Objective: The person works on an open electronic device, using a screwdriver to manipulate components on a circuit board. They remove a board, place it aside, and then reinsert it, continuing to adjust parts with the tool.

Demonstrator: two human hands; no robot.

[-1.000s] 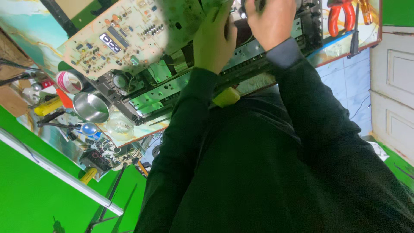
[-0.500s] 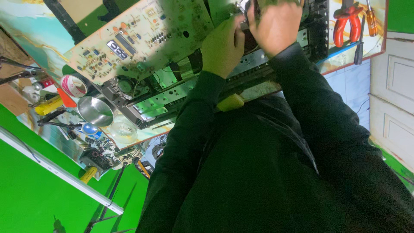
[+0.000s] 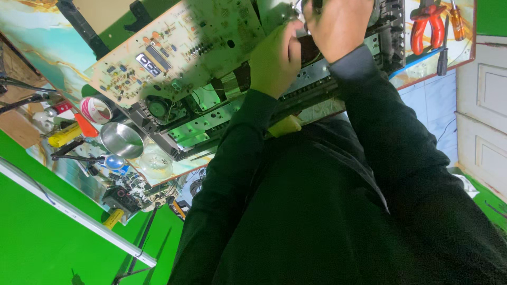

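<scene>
An opened electronic device lies on the bench with its large beige circuit board swung up and to the left. My left hand rests over the chassis by the board's right edge, fingers curled; what they pinch is hidden. Just right of it and touching it, my right hand is closed around a dark tool handle at the top edge of the view. Both black sleeves reach up from my dark-clothed body.
Red-handled pliers and screwdrivers lie at the top right. At the left are a metal bowl, a tape roll, a yellow tool and tangled wires. A yellow handle sticks out by my left sleeve.
The view has shifted so the hands and device sit lower and further right in frame. Both hands stay together at the same spot on the chassis.
</scene>
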